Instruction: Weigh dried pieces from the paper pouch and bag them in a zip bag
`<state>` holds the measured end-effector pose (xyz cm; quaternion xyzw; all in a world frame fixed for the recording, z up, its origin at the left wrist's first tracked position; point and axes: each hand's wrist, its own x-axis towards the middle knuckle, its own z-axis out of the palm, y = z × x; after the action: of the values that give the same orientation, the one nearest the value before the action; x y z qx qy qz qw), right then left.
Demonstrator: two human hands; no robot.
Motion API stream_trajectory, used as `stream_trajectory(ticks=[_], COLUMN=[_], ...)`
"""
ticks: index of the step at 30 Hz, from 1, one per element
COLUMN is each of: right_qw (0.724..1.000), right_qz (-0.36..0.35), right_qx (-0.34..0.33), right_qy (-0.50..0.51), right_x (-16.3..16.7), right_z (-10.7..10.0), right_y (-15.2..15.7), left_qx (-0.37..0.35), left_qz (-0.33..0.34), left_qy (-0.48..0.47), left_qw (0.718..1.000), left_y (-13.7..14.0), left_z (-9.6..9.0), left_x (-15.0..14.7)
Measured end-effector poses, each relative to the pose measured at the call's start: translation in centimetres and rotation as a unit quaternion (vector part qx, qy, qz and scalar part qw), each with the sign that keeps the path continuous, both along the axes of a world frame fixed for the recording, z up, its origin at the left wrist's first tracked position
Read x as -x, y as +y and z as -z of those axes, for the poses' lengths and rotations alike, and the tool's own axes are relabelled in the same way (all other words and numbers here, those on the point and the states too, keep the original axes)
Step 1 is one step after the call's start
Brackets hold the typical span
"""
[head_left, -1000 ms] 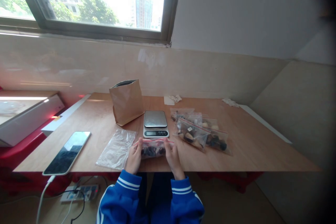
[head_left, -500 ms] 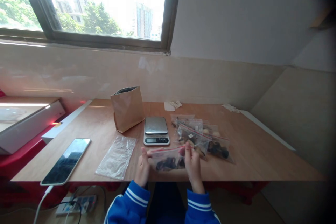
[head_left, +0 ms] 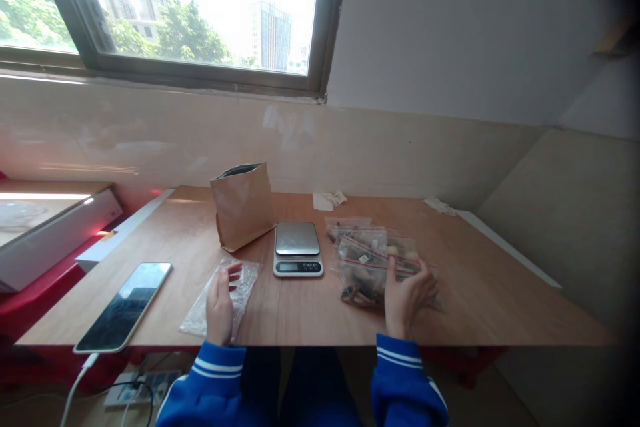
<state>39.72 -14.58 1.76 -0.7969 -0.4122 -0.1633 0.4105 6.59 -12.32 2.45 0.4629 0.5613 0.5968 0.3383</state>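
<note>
My right hand [head_left: 406, 297] lies flat on a heap of clear zip bags [head_left: 367, 257] filled with dark and pale pieces, at the right of the wooden table [head_left: 490, 287]. My left hand [head_left: 221, 303] rests with spread fingers on a stack of empty clear bags [head_left: 245, 275] near the front edge. A small digital scale [head_left: 297, 248] with a bare steel plate stands between the two hands. Behind it to the left stands an upright brown paper pouch [head_left: 242, 205], open at the top.
A phone [head_left: 125, 305] lies face up at the front left with a white cable [head_left: 75, 387] hanging off the edge. Crumpled paper scraps [head_left: 329, 199] lie at the back by the wall. A white box [head_left: 50, 230] sits left of the table; a power strip [head_left: 145, 387] is on the floor.
Both hands held a filled zip bag at the front edge. The right hand has carried it right onto the heap of filled bags; the left hand has gone left onto the empty bags.
</note>
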Motion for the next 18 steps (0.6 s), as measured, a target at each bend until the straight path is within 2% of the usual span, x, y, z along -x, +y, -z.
stream_trajectory(ticks=[4,7,12,18], right_qw=[0.999,1.0,0.994,0.975], right_qz=[0.03,0.014,-0.023,-0.076], right_qx=[-0.037,0.001,0.1,0.197], right_qy=[0.009,-0.011,-0.049,-0.073], right_x=[1.9,3.0,3.4,2.7], right_z=[2.6,4.3,4.5,4.0], right_y=[-0.2,0.5,3.0,5.0], left_qx=[-0.007,0.009,0.078,0.079], left_qz=[-0.073,-0.099,-0.041,0.016], left_qy=[0.072,0.171,0.275,0.271], left_qw=[0.995,0.98,0.958,0.959], left_y=[2.4,4.9,8.6,11.7], left_z=[0.4,0.8,1.3,2.0], left_x=[2.4,4.1,5.9,6.3])
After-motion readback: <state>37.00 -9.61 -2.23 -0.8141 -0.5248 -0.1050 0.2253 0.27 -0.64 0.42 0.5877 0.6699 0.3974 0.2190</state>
